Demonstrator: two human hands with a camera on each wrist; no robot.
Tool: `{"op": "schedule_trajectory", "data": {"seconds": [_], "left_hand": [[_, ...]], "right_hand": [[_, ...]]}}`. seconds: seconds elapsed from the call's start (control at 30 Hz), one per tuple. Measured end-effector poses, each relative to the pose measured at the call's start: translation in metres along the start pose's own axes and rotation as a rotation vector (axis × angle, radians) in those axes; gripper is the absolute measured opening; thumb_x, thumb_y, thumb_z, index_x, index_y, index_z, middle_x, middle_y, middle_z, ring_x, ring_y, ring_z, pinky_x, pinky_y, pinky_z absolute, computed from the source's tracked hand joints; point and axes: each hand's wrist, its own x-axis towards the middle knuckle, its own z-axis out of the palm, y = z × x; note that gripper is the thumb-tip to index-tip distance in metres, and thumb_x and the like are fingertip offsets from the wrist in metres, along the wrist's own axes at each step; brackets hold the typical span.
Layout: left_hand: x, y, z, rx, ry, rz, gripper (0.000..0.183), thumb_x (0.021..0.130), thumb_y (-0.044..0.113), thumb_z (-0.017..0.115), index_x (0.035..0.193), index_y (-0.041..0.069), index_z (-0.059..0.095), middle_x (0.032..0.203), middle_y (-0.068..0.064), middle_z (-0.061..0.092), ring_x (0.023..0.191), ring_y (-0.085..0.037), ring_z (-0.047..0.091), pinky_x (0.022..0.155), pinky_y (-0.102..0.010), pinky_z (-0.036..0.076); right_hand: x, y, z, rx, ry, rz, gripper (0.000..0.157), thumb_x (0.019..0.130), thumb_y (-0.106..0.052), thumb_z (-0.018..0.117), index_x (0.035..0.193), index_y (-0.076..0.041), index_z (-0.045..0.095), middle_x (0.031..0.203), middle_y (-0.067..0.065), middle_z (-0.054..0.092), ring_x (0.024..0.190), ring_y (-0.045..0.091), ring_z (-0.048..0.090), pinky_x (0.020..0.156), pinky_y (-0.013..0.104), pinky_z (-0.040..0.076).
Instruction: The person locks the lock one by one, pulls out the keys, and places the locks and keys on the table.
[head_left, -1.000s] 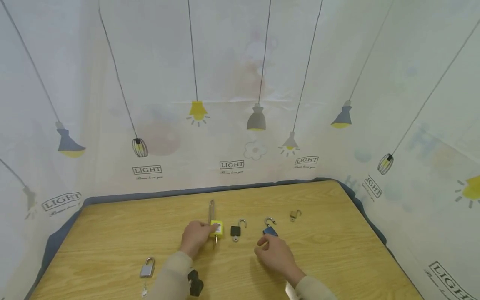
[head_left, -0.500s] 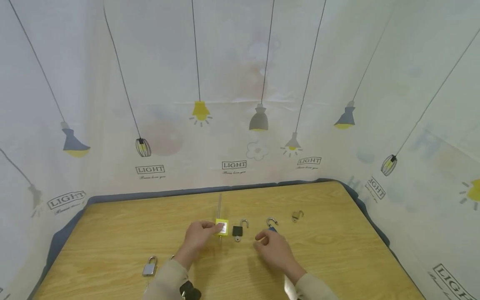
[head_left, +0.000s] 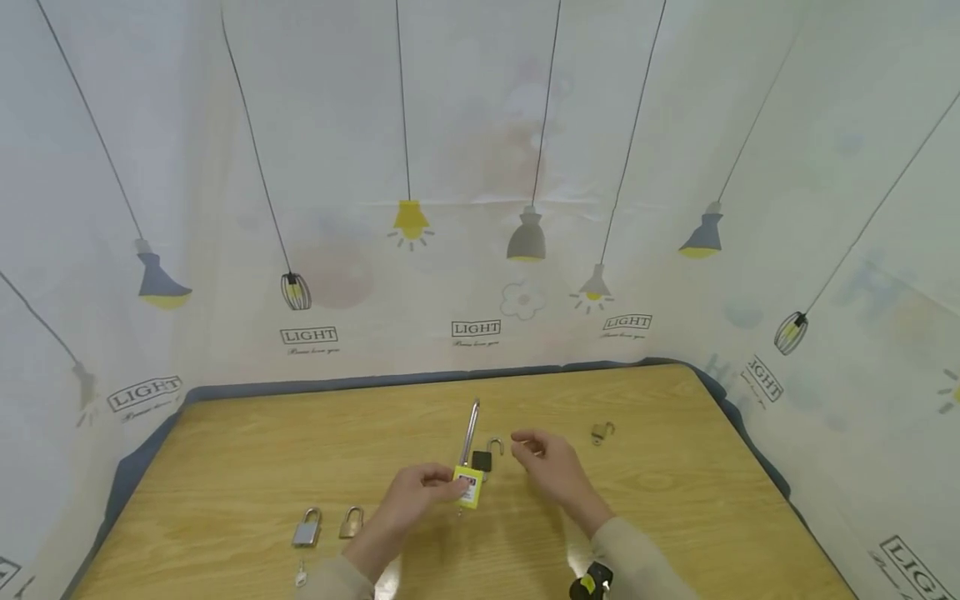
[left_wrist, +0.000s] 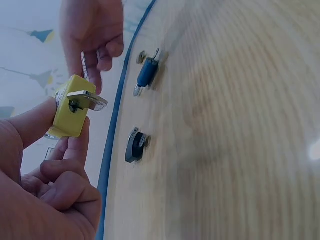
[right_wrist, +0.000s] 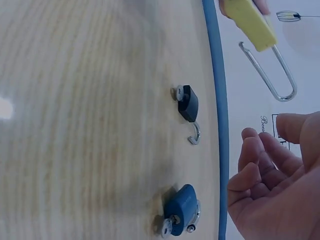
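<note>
Head view: the left hand [head_left: 411,497] pinches a yellow padlock [head_left: 472,486], the right hand [head_left: 553,468] relaxed and free nearby

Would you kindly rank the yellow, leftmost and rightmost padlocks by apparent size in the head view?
Largest to smallest: yellow padlock, leftmost padlock, rightmost padlock. The rightmost lies farther back, which may shrink it.

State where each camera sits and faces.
Head: worn there, facing forward-down at the brown wooden table; left hand, right hand, beige sleeves show.
Left wrist: worn there, facing the yellow boxy padlock; both hands show.
Right wrist: worn there, facing the right hand; left hand partly shows.
Wrist views share the yellow padlock and a blue boxy padlock.
</note>
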Motion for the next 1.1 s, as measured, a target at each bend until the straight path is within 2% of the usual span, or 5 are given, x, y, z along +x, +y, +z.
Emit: {"op": "schedule_trajectory", "data": {"seconds": [0.2,0.4,0.53,0.83,1.1], "left_hand": [[-0.009,-0.006,0.005,-0.019,-0.082,0.036,0.041,0.084,0.037,0.074,0.109,0.005,0.067,0.096,-0.005,0.070,0.093,-0.019,0.060,0.090,-0.048,0.042],[-0.015,-0.008,0.008,-0.009,-0.109,0.034,0.041,0.083,0.036,0.075,0.109,0.006,0.067,0.096,-0.004,0.069,0.092,-0.018,0.061,0.085,-0.039,0.043],[-0.017,-0.009,0.009,-0.028,-0.130,0.046,0.038,0.084,0.035,0.075,0.108,0.006,0.068,0.094,-0.003,0.069,0.091,-0.018,0.061,0.083,-0.034,0.041],[-0.018,-0.015,0.010,-0.032,-0.158,0.046,0.038,0.085,0.034,0.074,0.110,0.006,0.067,0.094,-0.002,0.069,0.091,-0.020,0.062,0.083,-0.035,0.044],[-0.017,-0.017,0.009,-0.045,-0.183,0.041,0.037,0.086,0.035,0.073,0.109,0.006,0.068,0.094,-0.002,0.070,0.092,-0.021,0.063,0.081,-0.032,0.043]], "right_hand": [[0.008,-0.007,-0.001,0.099,-0.023,0.013,0.031,0.100,-0.026,0.055,0.127,-0.012,0.061,0.109,0.009,0.065,0.095,0.025,0.062,0.073,0.032,0.050],[0.013,-0.010,0.001,0.221,-0.056,0.025,0.034,0.100,-0.031,0.054,0.130,-0.016,0.058,0.118,0.010,0.063,0.099,0.020,0.059,0.083,0.036,0.049],[0.014,-0.010,0.005,0.278,-0.061,0.027,0.031,0.100,-0.029,0.053,0.126,-0.013,0.061,0.116,0.010,0.064,0.097,0.020,0.057,0.080,0.033,0.047],[0.015,-0.007,0.009,0.328,-0.093,0.062,0.018,0.102,-0.021,0.050,0.109,-0.007,0.060,0.100,0.005,0.066,0.089,0.022,0.054,0.068,0.027,0.042],[0.014,-0.007,0.007,0.335,-0.118,0.046,0.023,0.102,-0.026,0.051,0.115,-0.009,0.058,0.101,0.005,0.068,0.084,0.018,0.052,0.068,0.026,0.041]]}}
